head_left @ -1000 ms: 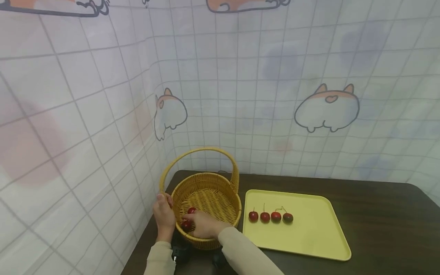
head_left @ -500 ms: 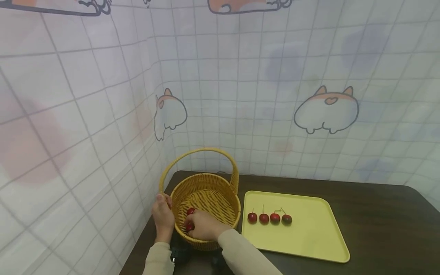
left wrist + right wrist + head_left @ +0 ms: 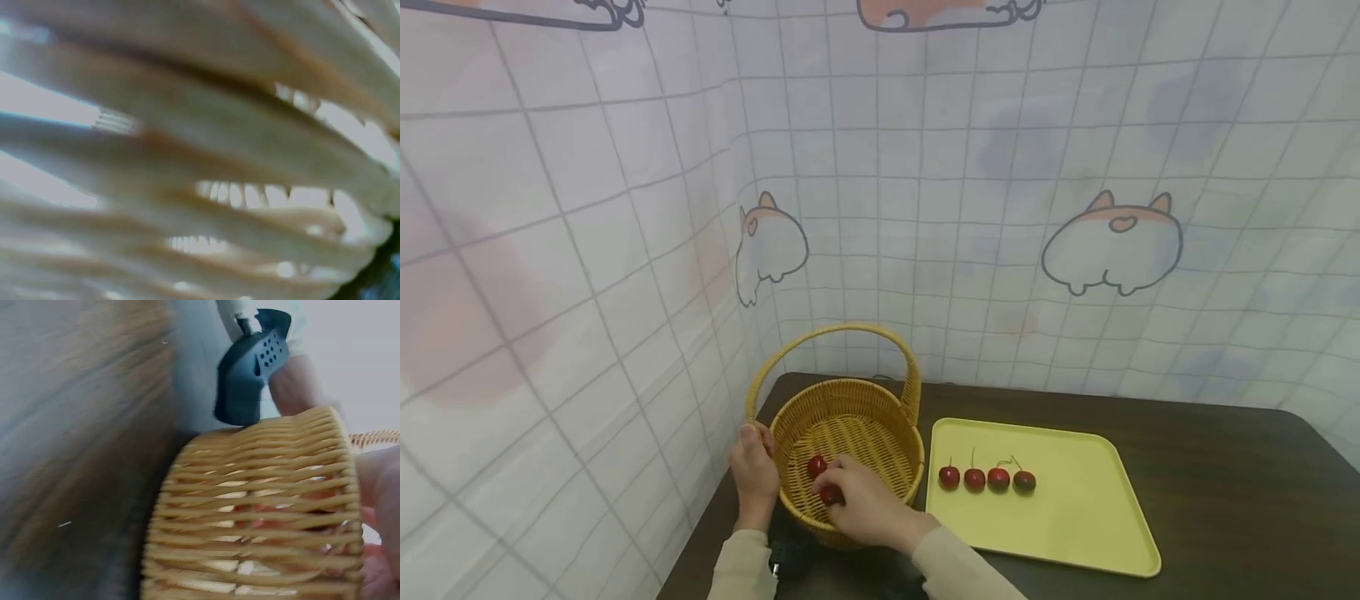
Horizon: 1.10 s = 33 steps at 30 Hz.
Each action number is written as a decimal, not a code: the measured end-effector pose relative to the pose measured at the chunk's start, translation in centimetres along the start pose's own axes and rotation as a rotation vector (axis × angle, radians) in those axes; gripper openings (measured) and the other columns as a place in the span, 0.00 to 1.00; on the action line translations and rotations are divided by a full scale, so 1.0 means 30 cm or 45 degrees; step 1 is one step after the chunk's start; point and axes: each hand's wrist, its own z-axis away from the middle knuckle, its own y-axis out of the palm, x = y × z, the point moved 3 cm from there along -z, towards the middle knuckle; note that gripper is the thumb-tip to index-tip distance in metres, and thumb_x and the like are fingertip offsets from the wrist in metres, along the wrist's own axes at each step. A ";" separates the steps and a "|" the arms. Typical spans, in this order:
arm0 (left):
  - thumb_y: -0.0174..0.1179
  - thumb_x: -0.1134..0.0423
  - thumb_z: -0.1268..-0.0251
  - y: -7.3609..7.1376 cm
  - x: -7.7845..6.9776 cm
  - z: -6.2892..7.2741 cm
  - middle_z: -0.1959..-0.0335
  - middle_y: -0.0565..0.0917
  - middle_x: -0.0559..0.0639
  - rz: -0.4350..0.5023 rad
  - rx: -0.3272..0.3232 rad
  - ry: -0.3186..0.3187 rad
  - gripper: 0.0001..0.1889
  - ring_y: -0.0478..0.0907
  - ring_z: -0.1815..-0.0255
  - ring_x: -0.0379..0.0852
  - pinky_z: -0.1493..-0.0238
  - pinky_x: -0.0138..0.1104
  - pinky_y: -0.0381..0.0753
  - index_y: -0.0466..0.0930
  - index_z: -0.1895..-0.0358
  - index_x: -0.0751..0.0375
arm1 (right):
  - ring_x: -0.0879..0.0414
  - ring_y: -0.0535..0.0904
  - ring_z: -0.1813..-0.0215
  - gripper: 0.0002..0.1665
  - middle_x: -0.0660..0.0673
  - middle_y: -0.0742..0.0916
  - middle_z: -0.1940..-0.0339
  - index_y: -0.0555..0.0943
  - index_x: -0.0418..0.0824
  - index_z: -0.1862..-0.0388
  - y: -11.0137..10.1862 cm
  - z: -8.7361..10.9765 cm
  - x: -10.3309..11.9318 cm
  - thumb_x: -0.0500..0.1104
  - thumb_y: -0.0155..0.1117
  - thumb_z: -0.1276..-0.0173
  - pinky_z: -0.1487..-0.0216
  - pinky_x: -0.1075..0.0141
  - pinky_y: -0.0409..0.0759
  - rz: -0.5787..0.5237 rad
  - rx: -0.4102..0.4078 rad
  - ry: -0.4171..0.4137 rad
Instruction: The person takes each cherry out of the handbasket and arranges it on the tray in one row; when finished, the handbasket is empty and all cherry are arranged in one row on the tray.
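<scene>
My left hand (image 3: pixel 754 475) grips the woven wicker basket (image 3: pixel 917 467) where its handle meets the left rim. Inside, above the basket's near side, my right hand (image 3: pixel 867 504) pinches a dark red cherry (image 3: pixel 831 494) between thumb and fingers. Another cherry (image 3: pixel 817 466) lies on the basket floor just beyond those fingers. Blurred wicker strands (image 3: pixel 187 131) fill the left wrist view, with no hand showing there. From the right wrist view, the basket wall (image 3: pixel 250 506) stands between the camera and the inside, and part of my right hand (image 3: pixel 381 494) shows at the right edge.
Right of the basket, a yellow tray (image 3: pixel 1075 500) holds a row of several stemmed cherries (image 3: pixel 974 479) near its left side. Both sit on a dark wooden table (image 3: pixel 1240 500). A patterned cloth wall (image 3: pixel 985 333) borders the back and left.
My right hand has drawn one cherry toward the right and nearer the basket's rim, apart from the other cherry. My left hand keeps its grip on the basket.
</scene>
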 end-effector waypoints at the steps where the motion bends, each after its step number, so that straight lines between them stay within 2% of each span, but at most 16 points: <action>1: 0.30 0.48 0.18 0.000 0.001 0.001 0.85 0.65 0.54 0.001 0.004 0.001 0.33 0.60 0.84 0.40 0.76 0.32 0.59 0.66 0.81 0.67 | 0.65 0.74 0.57 0.17 0.54 0.78 0.55 0.84 0.46 0.53 -0.002 0.014 -0.002 0.33 0.65 0.40 0.56 0.71 0.76 -0.024 -0.041 -0.006; 6: 0.31 0.49 0.18 0.005 -0.002 0.009 0.86 0.65 0.55 0.017 0.028 0.011 0.33 0.58 0.85 0.39 0.78 0.32 0.59 0.65 0.81 0.68 | 0.67 0.74 0.60 0.12 0.56 0.79 0.58 0.85 0.50 0.57 -0.007 0.077 -0.024 0.38 0.70 0.38 0.58 0.72 0.76 -0.073 -0.225 -0.029; 10: 0.31 0.52 0.18 0.005 -0.085 0.012 0.85 0.65 0.63 0.030 0.035 0.020 0.33 0.57 0.84 0.35 0.78 0.30 0.58 0.65 0.80 0.74 | 0.69 0.76 0.60 0.09 0.58 0.79 0.59 0.83 0.52 0.58 -0.008 0.102 -0.029 0.42 0.71 0.37 0.59 0.73 0.76 -0.039 -0.346 -0.098; 13: 0.31 0.53 0.17 0.001 -0.138 0.015 0.84 0.64 0.69 0.035 0.042 0.013 0.33 0.57 0.83 0.34 0.77 0.30 0.58 0.64 0.79 0.78 | 0.69 0.77 0.60 0.10 0.57 0.80 0.57 0.82 0.52 0.57 -0.010 0.119 -0.028 0.40 0.69 0.35 0.61 0.75 0.77 -0.084 -0.413 -0.145; 16: 0.31 0.53 0.18 0.001 -0.136 0.015 0.84 0.64 0.69 0.040 0.042 0.003 0.33 0.57 0.83 0.33 0.77 0.30 0.58 0.64 0.79 0.78 | 0.67 0.79 0.58 0.12 0.55 0.80 0.53 0.82 0.51 0.55 -0.022 0.141 -0.034 0.36 0.66 0.34 0.63 0.73 0.79 -0.170 -0.493 -0.148; 20: 0.31 0.52 0.18 0.001 -0.138 0.012 0.84 0.63 0.70 0.050 0.039 0.011 0.34 0.57 0.84 0.33 0.77 0.30 0.58 0.64 0.79 0.78 | 0.62 0.80 0.58 0.17 0.51 0.78 0.48 0.81 0.52 0.55 -0.062 0.177 -0.056 0.31 0.64 0.35 0.65 0.71 0.81 -0.303 -0.666 -0.080; 23: 0.31 0.52 0.18 0.001 -0.141 0.007 0.84 0.63 0.72 0.059 0.043 0.014 0.34 0.56 0.84 0.33 0.78 0.30 0.57 0.64 0.79 0.79 | 0.58 0.80 0.58 0.19 0.49 0.76 0.48 0.81 0.53 0.56 -0.101 0.209 -0.080 0.29 0.63 0.35 0.65 0.69 0.81 -0.404 -0.778 -0.017; 28: 0.31 0.51 0.18 -0.001 -0.142 0.005 0.83 0.63 0.73 0.072 0.043 -0.010 0.35 0.57 0.83 0.32 0.76 0.30 0.58 0.64 0.78 0.81 | 0.52 0.80 0.57 0.17 0.47 0.76 0.50 0.81 0.49 0.56 -0.148 0.272 -0.128 0.28 0.64 0.35 0.62 0.66 0.83 -0.520 -0.882 0.068; 33: 0.31 0.50 0.18 -0.007 -0.146 0.007 0.83 0.63 0.71 0.071 0.032 -0.014 0.35 0.57 0.83 0.33 0.76 0.30 0.58 0.64 0.78 0.80 | 0.53 0.83 0.59 0.19 0.45 0.78 0.53 0.82 0.45 0.53 -0.179 0.336 -0.196 0.27 0.68 0.39 0.63 0.68 0.82 -0.554 -0.994 0.211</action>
